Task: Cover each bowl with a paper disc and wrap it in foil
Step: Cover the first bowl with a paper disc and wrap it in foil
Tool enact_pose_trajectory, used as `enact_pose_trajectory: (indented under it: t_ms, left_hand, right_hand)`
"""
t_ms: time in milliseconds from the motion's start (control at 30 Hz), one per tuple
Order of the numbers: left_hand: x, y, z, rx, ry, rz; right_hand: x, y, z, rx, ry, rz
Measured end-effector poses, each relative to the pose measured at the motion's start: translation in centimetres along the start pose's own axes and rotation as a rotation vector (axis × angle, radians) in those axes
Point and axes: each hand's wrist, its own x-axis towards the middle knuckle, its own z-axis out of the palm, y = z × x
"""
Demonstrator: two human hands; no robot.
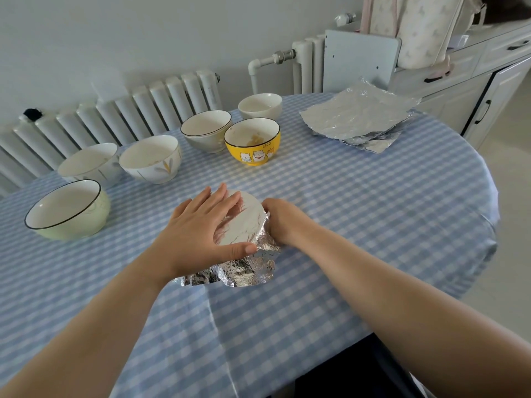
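Observation:
A bowl covered in foil stands at the middle of the table. My left hand lies flat on its top with straight fingers, thumb along the near rim. My right hand presses the foil against the bowl's right side, its fingers hidden behind the foil. Loose crinkled foil sticks out on the near side. Several uncovered bowls stand behind: a green one, two white ones, a grey one, a yellow cat bowl and a small white one.
A stack of foil sheets lies at the table's far right. The round table has a blue checked cloth. A radiator runs behind it, and white cabinets stand at the right.

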Motion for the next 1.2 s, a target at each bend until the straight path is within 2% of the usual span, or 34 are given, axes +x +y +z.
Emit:
enact_pose_trajectory:
  t_ms: [133, 200, 233, 300, 367, 467, 633, 967, 1200]
  left_hand:
    - [-0.1, 0.0, 0.0, -0.011, -0.002, 0.001]
    - [-0.1, 0.0, 0.0, -0.013, -0.004, -0.002]
    - [0.0, 0.0, 0.0, -0.012, -0.005, -0.004]
    - [0.0, 0.0, -0.1, -0.008, -0.004, -0.006]
    - [0.0, -0.1, 0.0, -0.004, -0.005, -0.009]
    - [0.0, -0.1, 0.1, -0.006, -0.008, -0.011]
    - [0.0, 0.0, 0.1, -0.005, -0.006, -0.005]
    - [0.0, 0.0, 0.1, 0.0, -0.003, -0.007]
    - [-0.1, 0.0, 0.2, -0.003, 0.0, -0.01]
  right_hand:
    - [-0.8, 0.2, -0.3, -0.23, 0.028, 0.083]
    - [-0.9, 1.1, -1.2, -0.218, 0.102, 0.149]
    - [-1.0, 1.6, -1.8, -0.115, 0.182, 0.167]
    - [-1.7, 1.7, -2.0, 0.326, 0.37, 0.124]
    - [-3.1, 0.2, -1.2, 0.706, 0.449, 0.054]
    - [-5.4, -2.0, 1.6, 0.877, 0.365, -0.012]
    - [-5.3, -1.9, 3.7, 1.031, 0.495, 0.096]
    - [-5.1, -2.0, 4.3, 1.135, 0.552, 0.18]
    - [-5.0, -1.8, 4.4, 1.093, 0.556, 0.172]
